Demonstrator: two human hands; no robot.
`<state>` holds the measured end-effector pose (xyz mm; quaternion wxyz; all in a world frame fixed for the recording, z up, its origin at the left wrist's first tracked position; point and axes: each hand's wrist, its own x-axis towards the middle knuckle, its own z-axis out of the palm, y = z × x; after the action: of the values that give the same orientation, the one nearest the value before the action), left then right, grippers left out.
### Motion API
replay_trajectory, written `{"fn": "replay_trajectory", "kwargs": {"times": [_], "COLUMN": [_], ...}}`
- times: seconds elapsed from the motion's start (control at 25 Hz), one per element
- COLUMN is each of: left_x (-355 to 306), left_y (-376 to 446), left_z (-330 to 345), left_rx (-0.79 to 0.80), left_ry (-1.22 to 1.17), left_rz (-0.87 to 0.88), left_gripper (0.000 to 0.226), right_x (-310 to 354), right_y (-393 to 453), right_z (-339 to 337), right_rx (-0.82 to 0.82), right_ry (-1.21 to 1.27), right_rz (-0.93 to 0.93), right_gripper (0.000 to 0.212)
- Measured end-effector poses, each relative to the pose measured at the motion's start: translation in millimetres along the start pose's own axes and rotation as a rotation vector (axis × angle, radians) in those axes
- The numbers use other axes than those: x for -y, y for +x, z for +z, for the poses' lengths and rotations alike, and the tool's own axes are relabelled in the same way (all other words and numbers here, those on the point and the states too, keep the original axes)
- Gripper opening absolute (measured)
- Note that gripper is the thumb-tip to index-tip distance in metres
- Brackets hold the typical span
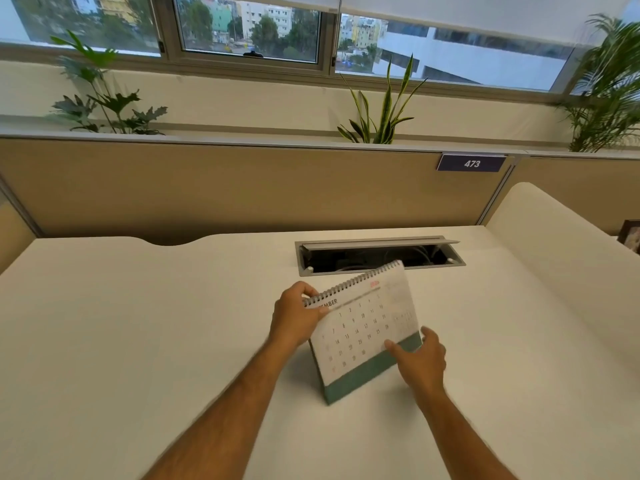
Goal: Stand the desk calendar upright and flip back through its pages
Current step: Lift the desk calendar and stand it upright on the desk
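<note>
Both forearms reach in over the pale worktop (138, 323) to the desk calendar (363, 334), which already stands tented near its middle. Right hand (420, 362) pinches the lower corner of the front page – left hand (294, 317) grips the spiral binding (349, 284) end. Standing looks done – the flipping seems barely begun. Beyond lies an open cable hatch (379, 254).

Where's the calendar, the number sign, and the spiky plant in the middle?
calendar (360, 336): head view, on the printed date page.
number sign (471, 163): head view, on the digits 473.
spiky plant (382, 109): head view, on its tall middle leaves.
</note>
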<state>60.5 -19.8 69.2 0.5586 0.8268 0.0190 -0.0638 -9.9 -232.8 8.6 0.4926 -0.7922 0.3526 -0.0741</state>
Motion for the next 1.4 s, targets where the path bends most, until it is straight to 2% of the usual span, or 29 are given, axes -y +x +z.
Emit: {"fn": "replay_trajectory", "kwargs": {"times": [0.08, 0.2, 0.36, 0.52, 0.68, 0.88, 0.96, 1.08, 1.24, 1.4], "left_x": [-14.1, -23.6, -13.7, 8.4, 35.4, 76.1, 91.4, 108.9, 119.4, 124.9], "left_y": [-3.4, -5.9, -7.3, -15.5, -24.4, -45.1, -53.6, -59.7, -63.7, -62.3], "left_z": [-15.3, -39.7, -74.8, -107.9, -125.3, -112.4, -100.7, -88.1, -82.6, -81.9], "left_rx": [0.051, 0.115, 0.135, 0.086, -0.014, -0.2, -0.3, -0.452, -0.479, -0.437], "left_ry": [0.115, 0.23, 0.291, 0.244, 0.091, -0.194, -0.208, -0.146, -0.214, -0.249], "left_rz": [0.136, 0.289, 0.351, 0.386, 0.357, 0.245, 0.204, 0.198, 0.135, 0.114], "left_gripper": [0.019, 0.019, 0.025, 0.023, 0.02, 0.029, 0.031, 0.039, 0.044, 0.032], "right_x": [5.2, 13.2, 18.7, 20.2, 24.2, 20.3, 16.5, 12.6, 7.8, 4.1], "right_y": [-2.9, -10.3, -21.3, -36.1, -45.6, -52.4, -53.7, -56.2, -59.2, -59.1], "right_z": [-1.6, -2.4, 4.8, 24.2, 39.3, 44.6, 45.4, 46.4, 46.4, 50.1], "right_rx": [0.0, 0.134, 0.122, 0.164, 0.204, 0.177, 0.128, 0.121, 0.123, 0.162], "right_ry": [0.035, 0.22, 0.208, 0.193, 0.188, 0.177, 0.164, 0.215, 0.302, 0.303], "right_rz": [-0.163, -0.23, -0.293, -0.342, -0.368, -0.42, -0.439, -0.394, -0.308, -0.292], "right_gripper": [0.092, 0.064, 0.034, 0.024, 0.021, 0.027, 0.024, 0.036, 0.042, 0.024]}}
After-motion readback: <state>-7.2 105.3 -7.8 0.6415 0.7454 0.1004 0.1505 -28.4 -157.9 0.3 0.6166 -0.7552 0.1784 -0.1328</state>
